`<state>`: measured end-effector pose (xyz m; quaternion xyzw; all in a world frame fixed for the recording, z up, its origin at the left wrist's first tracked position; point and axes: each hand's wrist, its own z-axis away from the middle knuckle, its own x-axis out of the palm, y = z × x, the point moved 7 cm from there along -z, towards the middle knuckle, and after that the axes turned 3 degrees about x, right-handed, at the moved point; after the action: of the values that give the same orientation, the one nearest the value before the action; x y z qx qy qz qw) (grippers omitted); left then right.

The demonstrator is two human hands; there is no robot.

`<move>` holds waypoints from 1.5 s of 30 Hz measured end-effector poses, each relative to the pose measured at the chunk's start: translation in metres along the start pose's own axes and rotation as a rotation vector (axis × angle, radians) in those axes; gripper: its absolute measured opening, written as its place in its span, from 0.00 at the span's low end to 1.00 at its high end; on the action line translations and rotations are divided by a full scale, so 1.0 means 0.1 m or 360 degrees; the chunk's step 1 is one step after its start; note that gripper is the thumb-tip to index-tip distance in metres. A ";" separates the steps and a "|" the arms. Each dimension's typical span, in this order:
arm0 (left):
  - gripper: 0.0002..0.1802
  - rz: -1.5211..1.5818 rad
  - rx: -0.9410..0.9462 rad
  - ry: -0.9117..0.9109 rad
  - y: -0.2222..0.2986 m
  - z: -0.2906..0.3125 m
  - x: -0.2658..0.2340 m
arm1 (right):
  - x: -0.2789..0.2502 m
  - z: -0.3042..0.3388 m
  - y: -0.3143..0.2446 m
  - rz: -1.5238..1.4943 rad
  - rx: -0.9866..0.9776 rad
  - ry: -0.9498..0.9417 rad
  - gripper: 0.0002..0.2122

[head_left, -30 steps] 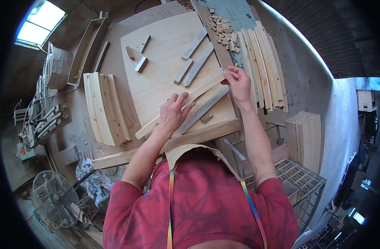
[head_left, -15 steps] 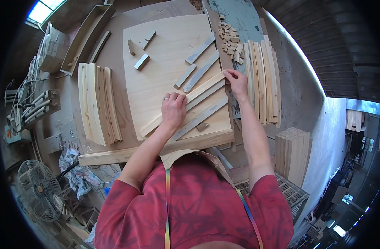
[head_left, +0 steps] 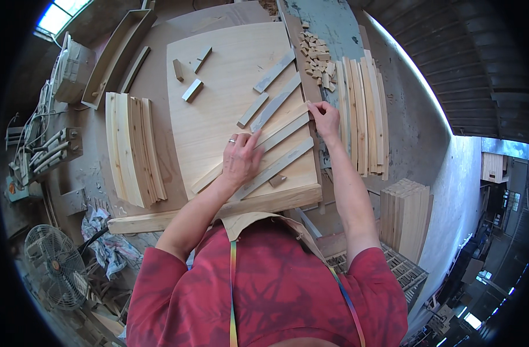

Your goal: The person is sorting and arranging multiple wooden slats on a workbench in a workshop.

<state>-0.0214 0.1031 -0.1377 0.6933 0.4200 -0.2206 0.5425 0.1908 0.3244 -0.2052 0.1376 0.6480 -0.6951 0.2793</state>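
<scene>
A long, pale wooden strip (head_left: pixel 281 127) lies slantwise on a large plywood board (head_left: pixel 218 115). Along its near side runs a grey-faced guide strip (head_left: pixel 286 134). My left hand (head_left: pixel 241 159) rests palm down across the strip's lower part, fingers stretched out and pressing on it. At the far right end, my right hand (head_left: pixel 326 120) pinches the strip's tip between thumb and fingers. Another grey-faced strip (head_left: pixel 281 163) lies nearer to me, with a small wood block (head_left: pixel 277 181) beside it. Shorter grey-faced pieces (head_left: pixel 274 70) slant beyond the strip.
Wooden slats are stacked left (head_left: pixel 134 150) and right (head_left: pixel 362 115) of the board. Small wood offcuts (head_left: pixel 316 58) are heaped at the far right. A thick wooden beam (head_left: pixel 276 200) crosses the near edge. Three small blocks (head_left: pixel 192 90) sit far left on the board. A fan (head_left: pixel 55 266) stands lower left.
My left hand's fingers have flattened from a curled grip over the strip. The strip now sits closer against the grey-faced guide. My right hand still pinches its end.
</scene>
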 end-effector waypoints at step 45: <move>0.20 -0.0068 -0.0435 -0.0140 -0.28 0.05 0.30 | 0.21 2.73 -0.49 0.0599 -0.0803 0.0350 0.10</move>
<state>-0.0276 0.1100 -0.1782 0.5937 0.4365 -0.2029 0.6448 0.1923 0.0537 -0.1431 0.2555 0.7892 -0.4298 0.3566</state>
